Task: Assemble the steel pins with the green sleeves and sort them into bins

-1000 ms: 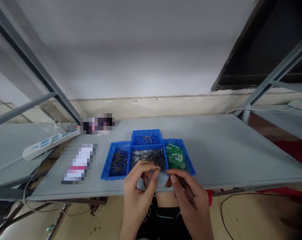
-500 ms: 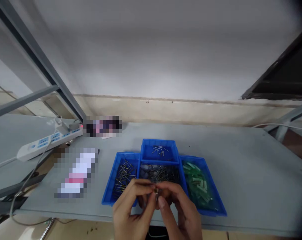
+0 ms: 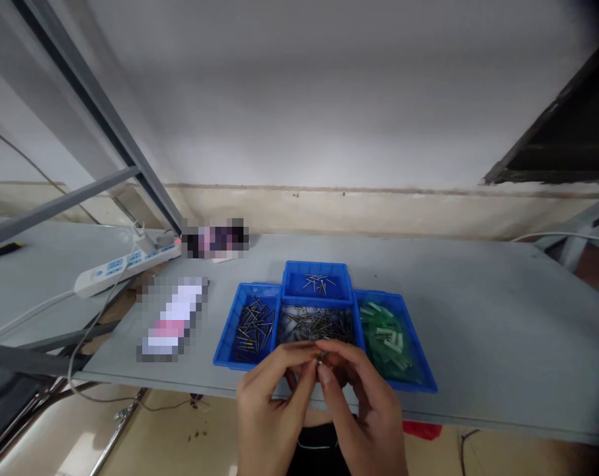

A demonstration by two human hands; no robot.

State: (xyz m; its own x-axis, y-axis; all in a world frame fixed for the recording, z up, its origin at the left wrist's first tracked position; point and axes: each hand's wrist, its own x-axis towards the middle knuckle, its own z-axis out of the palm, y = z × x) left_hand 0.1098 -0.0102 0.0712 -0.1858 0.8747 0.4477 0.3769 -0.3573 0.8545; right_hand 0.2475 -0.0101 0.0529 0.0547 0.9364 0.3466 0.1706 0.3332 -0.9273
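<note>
My left hand and my right hand meet at the fingertips in front of the blue bins. Both are closed in a pinch around a small shiny metal piece, mostly hidden by the fingers; its exact kind cannot be made out. Just beyond my fingers, the middle blue bin holds many thin metal pins. More pins with brassy parts lie in the left blue bin. In the back blue bin are several loose pins. A green plastic bag with white pieces fills the right blue bin.
A white power strip with cables lies at the left, by a grey metal frame post. A blurred-out flat object and another blurred object rest on the grey table. The wall stands behind.
The camera view has shifted, so the table and bins sit higher in the picture and more floor shows. Both hands keep their pinch on the small metal piece, with the fingers slightly shifted.
</note>
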